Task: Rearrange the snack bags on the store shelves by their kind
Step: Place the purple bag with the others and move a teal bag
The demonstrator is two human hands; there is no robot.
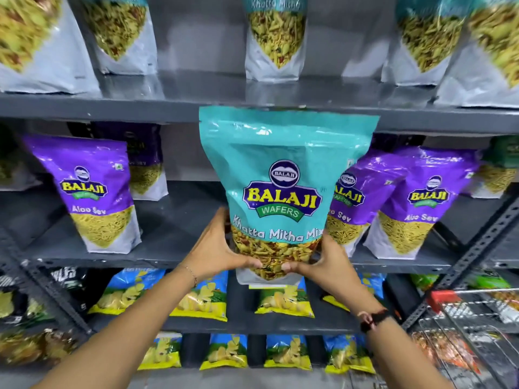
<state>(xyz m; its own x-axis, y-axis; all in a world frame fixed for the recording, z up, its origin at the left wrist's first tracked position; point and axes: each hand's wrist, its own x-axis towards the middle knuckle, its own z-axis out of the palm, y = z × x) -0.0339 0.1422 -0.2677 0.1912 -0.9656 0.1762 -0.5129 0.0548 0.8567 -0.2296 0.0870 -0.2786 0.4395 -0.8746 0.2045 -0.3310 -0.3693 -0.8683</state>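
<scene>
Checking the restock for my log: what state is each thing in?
Khatta Mitha Mix bag: upright, held off the shelf.
Left hand: gripping its bottom.
Right hand: gripping too.
Aloo Sev bag: standing, tilted.
Top-shelf Khatta Mitha bag: standing upright.

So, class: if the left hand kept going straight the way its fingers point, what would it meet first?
The left hand already touches the teal snack bag it holds; past that, probably the purple bags behind, though depth is unclear.

Teal Khatta Mitha Mix bag (283, 175) stands upright before the purple Aloo Sev bags (92, 192) (middle shelf).
</scene>
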